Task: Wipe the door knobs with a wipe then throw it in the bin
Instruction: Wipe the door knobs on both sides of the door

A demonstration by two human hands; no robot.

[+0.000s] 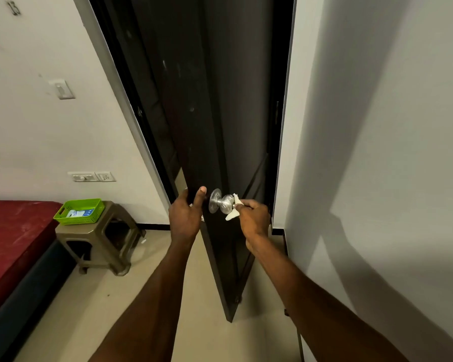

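A dark door (pixel 220 113) stands half open with its edge toward me. A silver round knob (pixel 226 203) juts from its right face. My right hand (pixel 254 220) pinches a crumpled white wipe (pixel 233 211) and holds it against the knob's front. My left hand (pixel 186 216) grips the door's edge just left of the knob, thumb on the near face and fingers round the far side. The knob on the far side is hidden behind the door and my left hand.
A brown plastic stool (pixel 102 239) stands at the left wall and carries a green basket (pixel 79 211) with a blue-and-white packet inside. A red mattress (pixel 13 231) lies at the far left. A white wall (pixel 377 152) closes in on the right. No bin is in view.
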